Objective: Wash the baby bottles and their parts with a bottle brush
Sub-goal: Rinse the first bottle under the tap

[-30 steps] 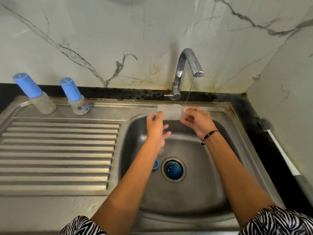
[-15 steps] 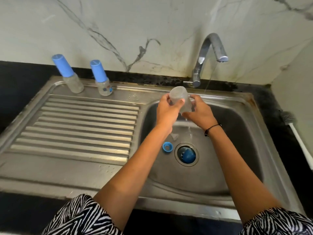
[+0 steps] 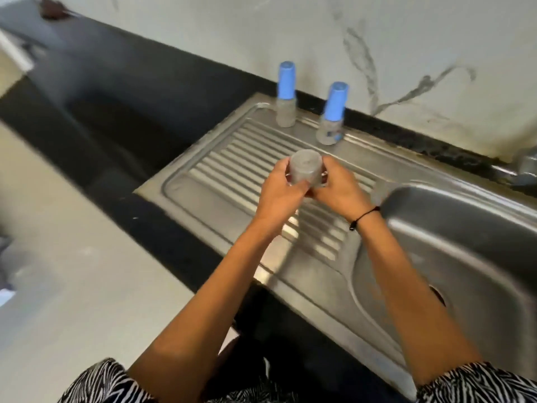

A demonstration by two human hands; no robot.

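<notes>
Both hands hold one clear baby bottle (image 3: 306,169) above the ribbed draining board (image 3: 232,181) of the steel sink unit, left of the basin (image 3: 465,228). The bottle stands with its round closed end turned up toward the camera; its lower part is hidden between the hands.

The left hand (image 3: 280,193) grips the bottle from the left: its fingers (image 3: 286,170) curl around the far-left side of the wall, and the thumb lies along the near side. The right hand (image 3: 338,190) grips it from the right, its fingers wrapped round the far-right side and its thumb tucked in near the bottle's lower edge, where the two thumbs nearly meet. The bottle sits between the two sets of fingers, clasped on both sides. A thin black wristband (image 3: 363,218) circles the right wrist.

At the far edge of the draining board, against the dark table strip below the marble wall (image 3: 203,30), two more bottles stand upright: the left capped bottle (image 3: 286,94) and the right capped bottle (image 3: 332,113), each topped by a tall blue cap, set near each other but apart. The faucet base (image 3: 526,165) shows at the far right edge.
</notes>
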